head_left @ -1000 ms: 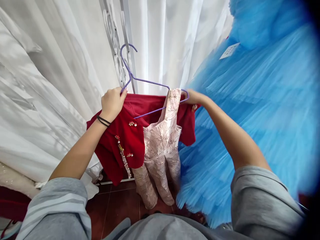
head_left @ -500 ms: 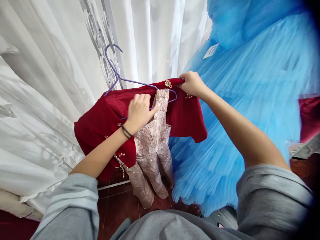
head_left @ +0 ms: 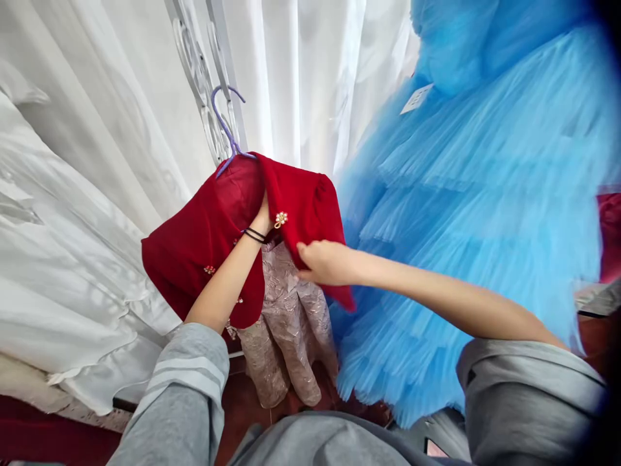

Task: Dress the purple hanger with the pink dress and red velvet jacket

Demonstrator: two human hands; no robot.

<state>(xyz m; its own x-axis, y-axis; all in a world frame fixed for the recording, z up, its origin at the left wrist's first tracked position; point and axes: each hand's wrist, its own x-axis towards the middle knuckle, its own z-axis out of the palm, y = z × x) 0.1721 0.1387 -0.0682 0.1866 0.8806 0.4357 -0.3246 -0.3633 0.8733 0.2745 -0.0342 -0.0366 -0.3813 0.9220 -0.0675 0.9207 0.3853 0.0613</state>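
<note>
A short red jacket (head_left: 204, 239) with beaded flower fastenings hangs on a purple hanger (head_left: 228, 123), now over both of its shoulders. Beneath it is a pale pink brocade garment (head_left: 286, 323) whose upper part the jacket covers. My left hand (head_left: 264, 217) reaches inside the jacket's front opening; its fingers are hidden behind the right-hand panel. With fingers closed, my right hand (head_left: 323, 262) grips the front edge of that panel, below a pearl flower fastening (head_left: 281, 220).
To the right stands a large tiered blue tulle dress (head_left: 466, 213) with a white tag (head_left: 416, 99). White drapery (head_left: 87, 162) fills the left and back. A grey ornate metal stand (head_left: 194, 65) rises behind the hanger. The floor (head_left: 242, 414) is dark red tile.
My right hand has brought the jacket's right side across the hanger and down, over the pink garment's top. My left hand has gone in under the panel.
</note>
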